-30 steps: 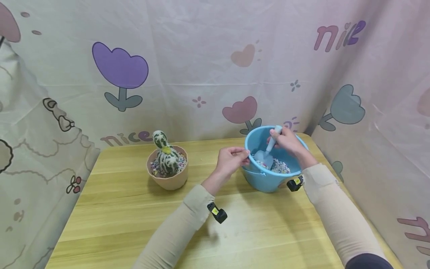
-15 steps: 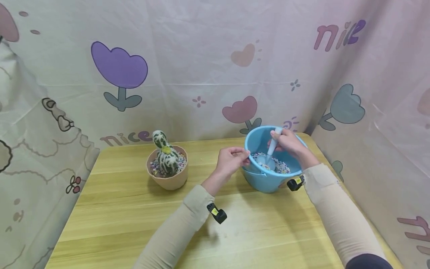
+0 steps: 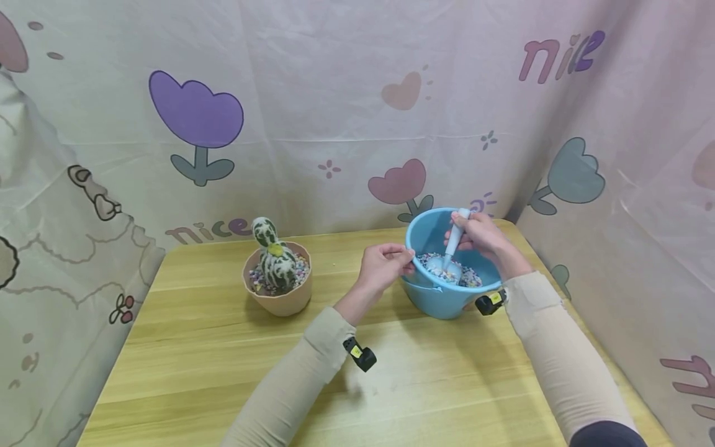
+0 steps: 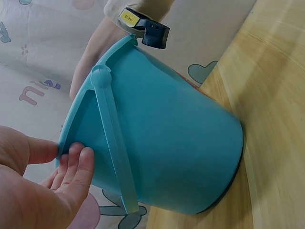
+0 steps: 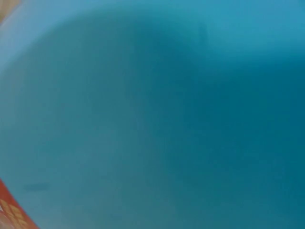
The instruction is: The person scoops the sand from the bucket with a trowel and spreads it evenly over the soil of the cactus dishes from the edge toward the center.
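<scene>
A blue bucket (image 3: 441, 302) with small multicoloured pebbles (image 3: 472, 278) inside stands at the right of the table. My left hand (image 3: 385, 267) pinches its left rim between thumb and fingers; the left wrist view shows the thumb (image 4: 43, 150) at the rim and the fingers under it, beside the hanging bucket handle (image 4: 114, 138). Inside the bucket, my right hand (image 3: 481, 237) grips the upright handle of a light blue toy shovel (image 3: 455, 239). The shovel's blade sits among the pebbles, partly covered by them. Only blurred blue bucket wall (image 5: 143, 119) fills most of the right wrist view.
Left of the bucket stands a peach pot (image 3: 283, 303) holding a green-and-white cactus (image 3: 278, 267) in coloured pebbles. Printed curtains (image 3: 313, 93) hang behind and at both sides of the wooden table (image 3: 413, 391). Something red and orange (image 5: 13, 207) shows at the right wrist view's lower left corner.
The shovel blade has dug into the pebbles and shifted slightly right, its handle turning more upright, and pebbles now lie on it. My left hand keeps its place on the rim.
</scene>
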Demonstrator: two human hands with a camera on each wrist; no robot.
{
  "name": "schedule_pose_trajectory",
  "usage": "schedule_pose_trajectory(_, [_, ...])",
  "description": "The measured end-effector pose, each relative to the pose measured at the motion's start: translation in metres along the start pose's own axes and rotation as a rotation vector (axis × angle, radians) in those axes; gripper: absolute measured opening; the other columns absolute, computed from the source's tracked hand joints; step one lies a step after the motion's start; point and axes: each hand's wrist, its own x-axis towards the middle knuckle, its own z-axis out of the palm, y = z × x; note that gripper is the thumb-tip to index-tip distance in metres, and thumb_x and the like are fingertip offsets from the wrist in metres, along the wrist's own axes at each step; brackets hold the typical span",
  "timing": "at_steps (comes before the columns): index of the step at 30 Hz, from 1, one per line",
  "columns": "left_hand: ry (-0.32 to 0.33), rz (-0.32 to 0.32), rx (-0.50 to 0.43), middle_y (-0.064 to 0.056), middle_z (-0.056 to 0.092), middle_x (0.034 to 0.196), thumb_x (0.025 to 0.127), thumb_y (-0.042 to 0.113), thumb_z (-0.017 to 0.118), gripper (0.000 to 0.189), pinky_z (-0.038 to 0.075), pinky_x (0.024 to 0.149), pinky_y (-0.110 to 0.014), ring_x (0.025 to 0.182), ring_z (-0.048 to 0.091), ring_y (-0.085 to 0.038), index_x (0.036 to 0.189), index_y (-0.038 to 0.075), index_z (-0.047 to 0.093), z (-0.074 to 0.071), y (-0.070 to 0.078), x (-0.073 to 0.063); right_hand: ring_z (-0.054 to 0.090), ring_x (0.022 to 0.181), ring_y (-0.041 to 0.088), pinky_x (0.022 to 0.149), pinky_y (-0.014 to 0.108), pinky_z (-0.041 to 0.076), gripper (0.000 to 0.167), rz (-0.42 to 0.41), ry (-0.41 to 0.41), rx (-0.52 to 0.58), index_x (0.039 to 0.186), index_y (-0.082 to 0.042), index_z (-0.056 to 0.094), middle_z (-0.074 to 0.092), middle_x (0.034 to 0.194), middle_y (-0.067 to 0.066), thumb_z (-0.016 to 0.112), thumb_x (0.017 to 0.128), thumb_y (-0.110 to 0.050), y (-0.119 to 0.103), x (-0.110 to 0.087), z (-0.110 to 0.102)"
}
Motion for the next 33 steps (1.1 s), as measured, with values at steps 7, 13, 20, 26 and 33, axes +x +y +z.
schedule_pose_trajectory(7, [-0.007,0.007,-0.004,-0.017,0.078,0.094,0.097,0.006,0.075,0.016,0.068,0.078,-0.032,0.072,0.074,-0.014,0.11,-0.004,0.076,0.0,0.0,-0.001,0.078,0.085,0.015,0.078,0.028,0.067,0.047,0.045,0.043,0.044,0.135,0.006,0.046,0.072,0.092,0.002,0.042,0.114,-0.036,0.0,0.0,-0.004])
schedule_pose_trajectory(13, [-0.005,0.019,-0.011,-0.018,0.078,0.093,0.097,0.007,0.075,0.017,0.068,0.078,-0.032,0.072,0.074,-0.015,0.11,-0.004,0.076,0.0,-0.001,-0.001,0.078,0.082,0.011,0.078,0.028,0.067,0.045,0.039,0.067,0.078,0.132,0.003,0.047,0.072,0.089,0.0,0.043,0.114,-0.038,-0.004,-0.003,-0.011])
schedule_pose_trajectory(20, [-0.002,0.015,0.001,-0.018,0.078,0.093,0.097,0.008,0.076,0.017,0.068,0.079,-0.032,0.073,0.075,-0.016,0.11,-0.003,0.076,0.0,-0.001,0.0,0.078,0.079,0.008,0.077,0.027,0.067,0.044,0.014,0.107,0.084,0.127,0.001,0.049,0.071,0.084,-0.005,0.043,0.114,-0.041,-0.006,-0.007,-0.019])
schedule_pose_trajectory(26, [-0.004,0.003,0.009,-0.017,0.079,0.093,0.097,0.009,0.076,0.016,0.068,0.079,-0.033,0.074,0.076,-0.017,0.109,-0.002,0.076,-0.001,-0.002,0.0,0.078,0.079,0.008,0.076,0.026,0.067,0.042,0.017,0.134,0.156,0.128,-0.002,0.048,0.072,0.085,-0.004,0.044,0.113,-0.041,-0.005,-0.01,-0.023])
schedule_pose_trajectory(33, [-0.006,-0.001,0.012,-0.017,0.079,0.093,0.098,0.009,0.076,0.016,0.068,0.079,-0.033,0.074,0.076,-0.017,0.11,-0.001,0.076,-0.001,-0.002,-0.001,0.079,0.078,0.01,0.073,0.025,0.067,0.032,0.025,0.142,0.285,0.125,-0.01,0.052,0.075,0.083,-0.003,0.049,0.112,-0.039,-0.004,-0.012,-0.028])
